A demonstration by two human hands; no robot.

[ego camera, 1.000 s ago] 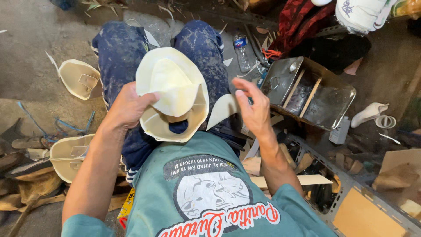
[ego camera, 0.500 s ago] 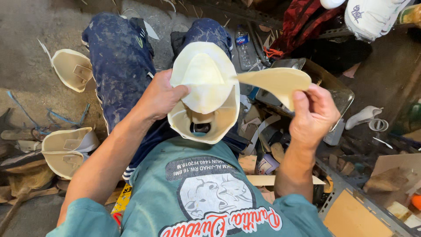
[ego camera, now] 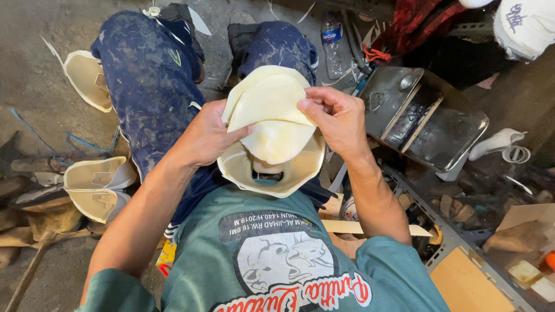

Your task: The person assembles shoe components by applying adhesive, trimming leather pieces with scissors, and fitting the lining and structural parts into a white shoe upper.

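A person sits over a gritty concrete floor [ego camera: 34,52] strewn with scraps. On the lap, a cream shoe form [ego camera: 272,164] carries a cream sheet [ego camera: 269,101]; the left hand [ego camera: 205,136] has its grip clamped on the sheet's left edge, the right hand [ego camera: 338,118] pinches its right edge. Two more forms [ego camera: 95,188] lie left. A metal tray [ego camera: 428,118] and a bottle [ego camera: 331,43] sit right.

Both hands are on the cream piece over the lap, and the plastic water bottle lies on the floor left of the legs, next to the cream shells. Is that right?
Not quite. The head view shows the left hand and right hand on the cream piece, but the plastic water bottle lies right of the legs, beside the metal tray. The cream shells are on the left.
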